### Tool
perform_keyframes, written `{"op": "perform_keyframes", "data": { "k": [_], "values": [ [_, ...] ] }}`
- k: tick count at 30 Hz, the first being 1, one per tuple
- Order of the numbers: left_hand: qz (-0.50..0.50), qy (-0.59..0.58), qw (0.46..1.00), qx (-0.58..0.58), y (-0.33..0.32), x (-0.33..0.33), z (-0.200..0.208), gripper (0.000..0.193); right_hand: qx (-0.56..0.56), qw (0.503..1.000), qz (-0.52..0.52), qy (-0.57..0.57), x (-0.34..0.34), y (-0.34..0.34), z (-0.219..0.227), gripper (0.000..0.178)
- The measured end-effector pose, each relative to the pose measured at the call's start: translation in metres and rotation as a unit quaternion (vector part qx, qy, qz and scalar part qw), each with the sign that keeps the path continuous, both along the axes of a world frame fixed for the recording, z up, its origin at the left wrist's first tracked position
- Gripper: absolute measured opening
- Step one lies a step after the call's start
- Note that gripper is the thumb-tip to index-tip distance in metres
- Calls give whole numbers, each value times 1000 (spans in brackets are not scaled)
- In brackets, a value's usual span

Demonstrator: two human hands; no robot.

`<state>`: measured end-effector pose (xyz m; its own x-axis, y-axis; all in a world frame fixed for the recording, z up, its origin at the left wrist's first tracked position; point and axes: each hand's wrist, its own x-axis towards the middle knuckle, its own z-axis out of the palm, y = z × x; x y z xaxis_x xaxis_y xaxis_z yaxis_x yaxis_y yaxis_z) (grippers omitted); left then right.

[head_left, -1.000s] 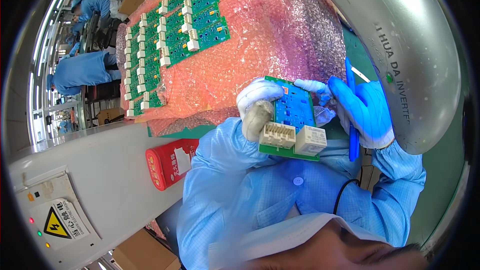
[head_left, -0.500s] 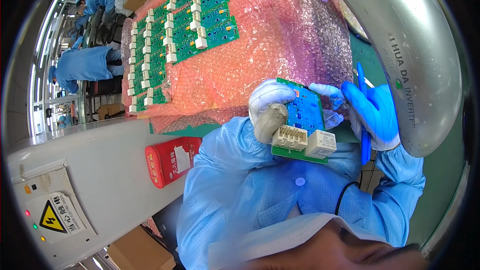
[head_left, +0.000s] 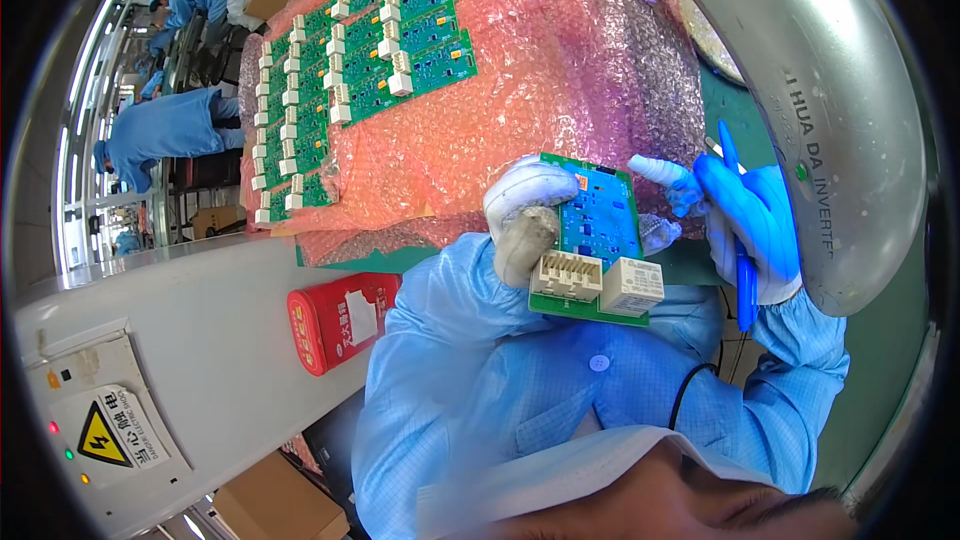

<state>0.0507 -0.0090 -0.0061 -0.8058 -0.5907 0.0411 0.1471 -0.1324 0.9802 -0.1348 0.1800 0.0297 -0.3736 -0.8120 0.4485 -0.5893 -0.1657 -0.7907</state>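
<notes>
A green printed circuit board [head_left: 603, 227], lit blue-violet over its middle, is tilted up in front of my chest. Along its lower edge sit an open white pin connector [head_left: 566, 276] and a boxy white component [head_left: 634, 286]. My left hand [head_left: 527, 220], in a white glove with grimy fingertips, grips the board's left side between thumb and fingers. To the right of the board, my gloved right hand [head_left: 748, 225] is closed around a blue pen [head_left: 746, 285]. Its index finger points toward the board's upper right edge, with a small gap between them.
Rows of similar boards [head_left: 432, 32] lie on pink bubble wrap [head_left: 520, 70] at the far left. A large grey lamp housing [head_left: 840, 110] overhangs the right side. At left stand a red box [head_left: 345, 323] and a white machine casing [head_left: 200, 310]. Co-workers [head_left: 165, 135] are beyond.
My left hand and the circuit board have shifted slightly left. The right index finger is now a little farther from the board's edge, and the pen stays in that hand.
</notes>
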Motion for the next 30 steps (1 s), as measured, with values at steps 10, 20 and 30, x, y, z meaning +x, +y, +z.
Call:
{"op": "perform_keyframes", "data": {
  "k": [10,20,30],
  "values": [
    [-36,65,997,-22,3,3,-7,48,225,925,-47,-302,-1,-9,24,32],
    [-130,-54,977,163,-7,-12,6,64,184,966,-26,-180,10,-3,33,23],
    [-126,58,950,281,8,-7,1,53,230,899,-57,-368,10,-11,34,37]
  ]
}}
